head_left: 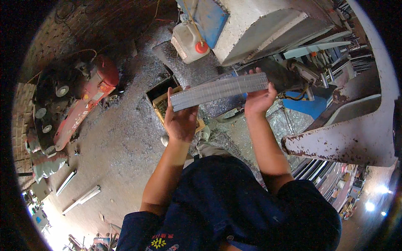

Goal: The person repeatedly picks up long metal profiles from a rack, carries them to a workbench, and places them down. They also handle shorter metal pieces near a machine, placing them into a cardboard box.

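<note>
Grey ribbed metal strip (220, 90) held level between both hands, above the floor; left hand (181, 121) grip closed around its left end, right hand (258, 99) grip closed on its right end. Below: open yellow box (161, 104) on the swarf-strewn floor (125, 142). Beyond: white plastic jug (187, 42), red cap, beside a blue panel (207, 16).

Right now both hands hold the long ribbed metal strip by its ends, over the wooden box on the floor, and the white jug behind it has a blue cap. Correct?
Not quite: the white jug has a red cap, not blue. The rest holds in the head view: the left hand and right hand grip the long ribbed metal strip by its ends, above the wooden box on the floor.
</note>
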### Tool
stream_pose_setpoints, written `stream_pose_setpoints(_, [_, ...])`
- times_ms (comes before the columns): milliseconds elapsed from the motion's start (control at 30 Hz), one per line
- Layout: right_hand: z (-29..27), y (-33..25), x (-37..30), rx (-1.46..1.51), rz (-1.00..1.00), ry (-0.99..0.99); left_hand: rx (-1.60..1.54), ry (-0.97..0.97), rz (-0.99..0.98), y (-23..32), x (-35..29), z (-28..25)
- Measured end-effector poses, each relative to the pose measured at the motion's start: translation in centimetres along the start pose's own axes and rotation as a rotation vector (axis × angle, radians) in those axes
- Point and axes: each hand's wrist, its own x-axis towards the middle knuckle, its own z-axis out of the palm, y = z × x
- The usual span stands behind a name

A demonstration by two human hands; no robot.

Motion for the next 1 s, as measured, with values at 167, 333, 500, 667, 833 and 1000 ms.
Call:
stream_pose_setpoints(167, [0.4,-0.3,-0.5,-0.004,0.013,-0.013,-0.034,-0.030,0.011,0.0,0.5,-0.6])
stream_pose_setpoints(333, [0.3,-0.6,-0.8,-0.037,-0.003,-0.026,-0.081,-0.093,-0.056,0.1,0.6,-1.5])
stream_pose_setpoints(500, [0.2,-0.9,-1.1,-0.037,0.005,-0.020,-0.133,-0.073,-0.044,0.3,0.1,-0.6])
stream_pose_setpoints(667, [-0.4,-0.9,-1.2,-0.027,-0.001,-0.061,-0.154,-0.082,-0.036,0.1,-0.1,-0.3])
stream_pose_setpoints(833, [-0.2,-1.1,-1.8,-0.011,-0.006,-0.102,-0.163,-0.160,-0.080,0.1,-0.4,-0.7])
stream_pose_setpoints(1000, [0.5,-1.4,-2.7,-0.007,0.063,-0.002,-0.167,-0.180,-0.089,0.4,-1.7,0.8])
